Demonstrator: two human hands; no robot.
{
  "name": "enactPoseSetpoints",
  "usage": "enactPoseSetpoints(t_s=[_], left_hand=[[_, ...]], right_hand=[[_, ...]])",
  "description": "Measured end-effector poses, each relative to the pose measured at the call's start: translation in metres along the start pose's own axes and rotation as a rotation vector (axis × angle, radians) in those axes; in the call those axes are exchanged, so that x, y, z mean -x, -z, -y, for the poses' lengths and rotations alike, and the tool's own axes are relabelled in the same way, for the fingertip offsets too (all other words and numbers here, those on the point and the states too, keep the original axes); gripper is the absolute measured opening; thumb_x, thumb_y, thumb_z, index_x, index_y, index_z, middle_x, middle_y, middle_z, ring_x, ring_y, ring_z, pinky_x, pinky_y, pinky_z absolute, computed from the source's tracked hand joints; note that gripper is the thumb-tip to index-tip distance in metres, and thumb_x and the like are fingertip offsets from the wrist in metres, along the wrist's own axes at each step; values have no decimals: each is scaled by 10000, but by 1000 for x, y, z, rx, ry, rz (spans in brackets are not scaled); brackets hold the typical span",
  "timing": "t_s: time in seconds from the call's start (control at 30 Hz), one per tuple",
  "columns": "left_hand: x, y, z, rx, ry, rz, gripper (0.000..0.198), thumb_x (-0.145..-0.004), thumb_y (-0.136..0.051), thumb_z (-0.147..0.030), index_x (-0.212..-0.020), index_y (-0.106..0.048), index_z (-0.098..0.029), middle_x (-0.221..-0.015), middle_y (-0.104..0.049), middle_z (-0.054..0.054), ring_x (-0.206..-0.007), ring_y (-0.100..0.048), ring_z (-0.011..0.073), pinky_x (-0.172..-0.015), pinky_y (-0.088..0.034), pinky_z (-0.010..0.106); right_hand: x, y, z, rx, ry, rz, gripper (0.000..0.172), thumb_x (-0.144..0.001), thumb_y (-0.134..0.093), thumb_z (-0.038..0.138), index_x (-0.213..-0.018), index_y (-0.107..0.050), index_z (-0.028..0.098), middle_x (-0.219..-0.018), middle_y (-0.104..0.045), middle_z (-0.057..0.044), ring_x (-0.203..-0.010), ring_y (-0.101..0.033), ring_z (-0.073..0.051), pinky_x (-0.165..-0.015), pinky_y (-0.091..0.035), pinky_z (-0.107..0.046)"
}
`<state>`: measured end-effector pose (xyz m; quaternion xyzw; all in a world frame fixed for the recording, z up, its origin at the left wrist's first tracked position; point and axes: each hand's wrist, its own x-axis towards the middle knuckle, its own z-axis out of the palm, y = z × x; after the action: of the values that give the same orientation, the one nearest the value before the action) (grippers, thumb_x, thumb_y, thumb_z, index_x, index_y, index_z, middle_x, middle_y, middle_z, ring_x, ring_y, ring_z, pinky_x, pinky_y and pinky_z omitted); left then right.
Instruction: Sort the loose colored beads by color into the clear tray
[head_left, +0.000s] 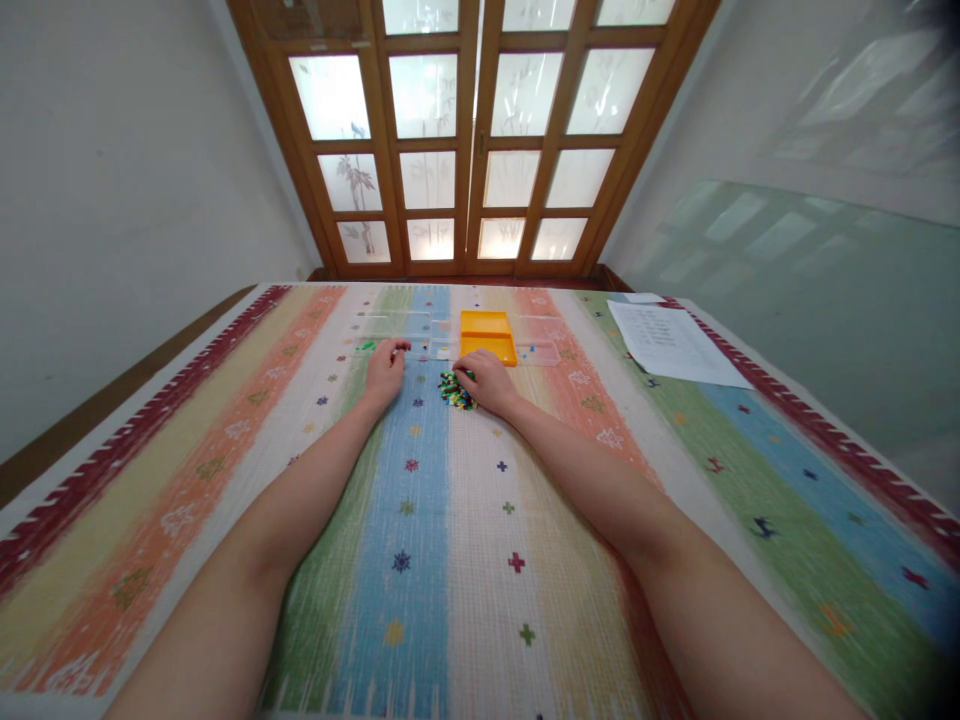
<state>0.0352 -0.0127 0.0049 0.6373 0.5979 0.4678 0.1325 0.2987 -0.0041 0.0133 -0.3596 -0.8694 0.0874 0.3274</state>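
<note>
A small heap of mixed green, yellow, blue and dark pieces (456,392) lies on the striped cloth. My right hand (486,382) is at the heap's right edge, its fingers curled down and closed at the pieces; what they grip is hidden. To the left, my left hand (385,372) rests at the front of a clear plastic tray (390,316), fingers curled together, their contents too small to make out. A few green pieces (365,346) lie in that tray. Behind my right hand stands an open yellow box (487,322) with a divider across it.
Right of the yellow box is another clear tray (551,352) with small blue bits. A printed paper sheet (675,342) lies farther right. The striped tablecloth (405,600) covers the table, whose far edge faces wood-framed glass doors (465,140).
</note>
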Motion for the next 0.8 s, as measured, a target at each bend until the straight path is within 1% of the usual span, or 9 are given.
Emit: enactPoseSetpoints(t_s=[0.07,0.17,0.27,0.37,0.53,0.67,0.8], left_hand=[[-3,-2,9,58,63,-21,352,-979,-480,-194,-1270,-679,-205,-1257,-709,81,-839,-663,168,-840,-558,323],[-7,-6,19,129,157,-24,495,-964,-501,-181,-1450,-586,-220,-1352,-687,91,-708,-650,125,-792,-572,316],[-8,-8,22,157,194,-9,583,-949,-508,-173,-1526,-527,-251,-1414,-666,93,-669,-653,117,-782,-585,330],[-6,-8,20,157,169,12,561,-945,-511,-178,-1500,-557,-244,-1419,-669,94,-676,-660,124,-787,-588,336],[-5,-8,20,91,99,32,438,-929,-547,-191,-1351,-656,-231,-1308,-713,72,-737,-668,145,-839,-582,338],[-5,-7,20,44,59,41,364,-926,-551,-195,-1259,-695,-222,-1247,-717,62,-750,-651,148,-843,-568,331],[-4,-7,17,24,42,51,343,-923,-552,-198,-1229,-706,-217,-1223,-722,57,-750,-625,149,-832,-562,327]], right_hand=[[0,0,0,1,0,-4,133,-1001,-611,234,-978,-742,223,-986,-760,-78,-971,-605,-252,-906,-428,-389],[0,0,0,1,3,-8,127,-999,-616,234,-977,-740,221,-983,-757,-76,-962,-603,-248,-900,-425,-382],[1,0,0,5,-3,-3,129,-1003,-615,243,-976,-739,225,-985,-756,-74,-955,-599,-246,-894,-419,-379],[0,0,0,3,-3,3,135,-1005,-611,245,-982,-743,225,-988,-753,-77,-960,-598,-247,-901,-418,-381],[0,0,1,25,10,29,162,-1017,-596,260,-1001,-755,234,-989,-743,-90,-976,-594,-261,-913,-420,-399],[1,-1,7,79,112,82,191,-1038,-577,292,-1004,-754,230,-1010,-723,-100,-1012,-580,-266,-939,-414,-407],[1,-2,12,97,177,153,168,-1020,-599,271,-1024,-764,239,-1056,-712,-97,-1056,-570,-269,-960,-413,-414]])
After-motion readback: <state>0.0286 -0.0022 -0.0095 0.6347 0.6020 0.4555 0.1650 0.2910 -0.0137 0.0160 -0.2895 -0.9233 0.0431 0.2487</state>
